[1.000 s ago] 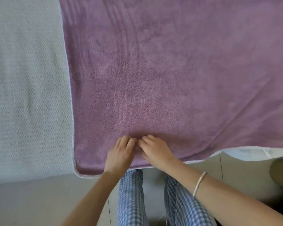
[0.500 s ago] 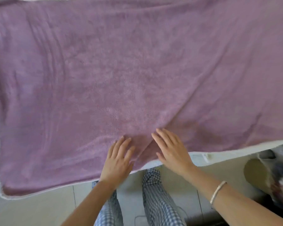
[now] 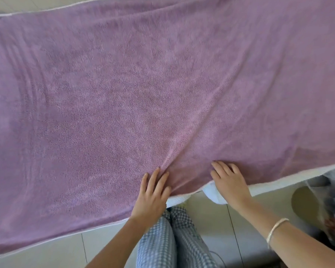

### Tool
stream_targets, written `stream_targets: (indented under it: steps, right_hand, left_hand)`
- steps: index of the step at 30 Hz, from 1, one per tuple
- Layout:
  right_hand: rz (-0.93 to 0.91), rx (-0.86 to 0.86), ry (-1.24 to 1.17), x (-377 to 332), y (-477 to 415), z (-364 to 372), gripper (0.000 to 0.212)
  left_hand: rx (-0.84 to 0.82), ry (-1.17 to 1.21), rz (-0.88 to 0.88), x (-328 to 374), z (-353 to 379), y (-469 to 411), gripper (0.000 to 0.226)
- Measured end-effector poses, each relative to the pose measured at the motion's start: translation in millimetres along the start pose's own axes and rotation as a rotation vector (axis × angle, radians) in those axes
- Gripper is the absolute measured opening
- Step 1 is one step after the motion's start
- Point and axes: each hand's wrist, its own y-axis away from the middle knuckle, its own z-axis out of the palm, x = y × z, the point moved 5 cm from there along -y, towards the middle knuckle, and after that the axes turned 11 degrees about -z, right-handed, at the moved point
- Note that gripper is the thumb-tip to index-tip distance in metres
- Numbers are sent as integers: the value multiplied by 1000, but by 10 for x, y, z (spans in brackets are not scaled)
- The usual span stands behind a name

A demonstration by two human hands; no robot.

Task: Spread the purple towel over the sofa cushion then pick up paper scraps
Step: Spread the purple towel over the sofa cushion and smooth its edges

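The purple towel (image 3: 143,93) lies spread across almost the whole view and hides the sofa cushion, whose white edge (image 3: 278,183) shows only along the near right side. My left hand (image 3: 153,192) rests flat on the towel's near edge, fingers apart. A little to its right, my right hand (image 3: 228,180) also presses flat on the towel, over the near edge. A crease runs from between my hands up to the right. I see no paper scraps.
Pale floor tiles (image 3: 211,219) lie below the cushion's front edge, with my checked trouser legs (image 3: 168,238) between my arms. At the right edge stands a bin with a clear plastic liner (image 3: 329,206).
My hands have gone from fingertips together to flat and apart on the towel, the right one sliding rightward. The view has shifted left to right, so the grey cushion on the left is out of sight.
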Motion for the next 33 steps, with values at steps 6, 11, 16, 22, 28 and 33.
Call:
stream_targets:
  steps: [6, 11, 16, 22, 28, 33]
  right_hand:
    - [-45, 139, -105, -16, 54, -217, 15]
    - [-126, 232, -178, 66, 346, -336, 10]
    - [-174, 177, -117, 260, 506, -163, 24]
    - [36, 96, -29, 705, 677, -155, 38]
    - [70, 132, -15, 1028, 782, -200, 22]
    - [-25, 301, 6, 1119, 811, -250, 22]
  left_hand:
    - [33, 32, -32, 59, -22, 29, 35]
    - [181, 158, 57, 333, 24, 371, 5]
    - [175, 163, -163, 448, 50, 326, 29]
    - [121, 27, -172, 595, -1, 110, 29]
    - [11, 121, -4, 1364, -257, -380, 43]
    - [20, 225, 29, 1952, -570, -859, 41]
